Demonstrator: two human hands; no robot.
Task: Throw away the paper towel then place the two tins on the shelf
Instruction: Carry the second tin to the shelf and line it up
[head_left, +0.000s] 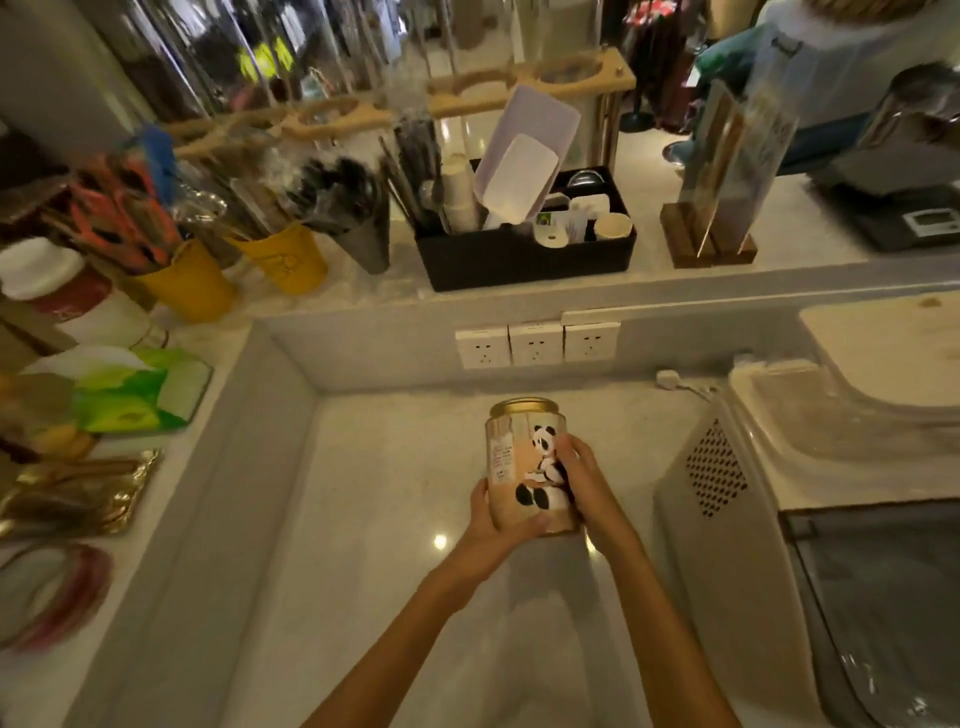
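Observation:
A round tin (511, 457) with a gold lid and a panda picture is held upright over the pale lower counter (384, 499). My left hand (496, 525) grips its lower left side and base. My right hand (584, 491) wraps its right side, fingers over the panda. Only this one tin shows; I see no paper towel. The raised white shelf (519, 301) runs across behind it, above the wall sockets.
On the shelf stand a black organiser box (524, 257) with cups and lids, yellow utensil pots (283, 257), a wooden sign stand (714, 249) and a scale (904, 218). A white appliance (769, 519) fills the right side. Green tissue pack (130, 395) and gold trays lie left.

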